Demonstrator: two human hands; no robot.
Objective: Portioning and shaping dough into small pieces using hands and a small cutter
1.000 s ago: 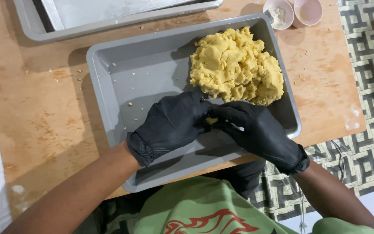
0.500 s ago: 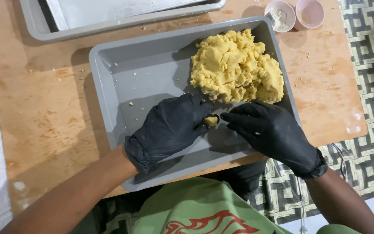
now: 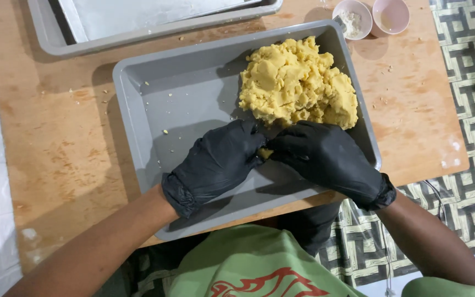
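Together, gloved fingers pinch a dough piece

Closely, a small yellow dough piece (image 3: 265,153) is gripped between the fingers of the left hand (image 3: 215,165) and the right hand (image 3: 325,157), both in black gloves, near the front edge of the grey tray (image 3: 138,110). Just behind, the large dough mound (image 3: 295,85) is heaped in the tray's far right corner. Two small bowls (image 3: 372,16) are seen at the surface's far edge.

small dough piece (image 3: 265,153) | yellow, pinched between gloved fingers | just below dough mound (image 3: 298,83)
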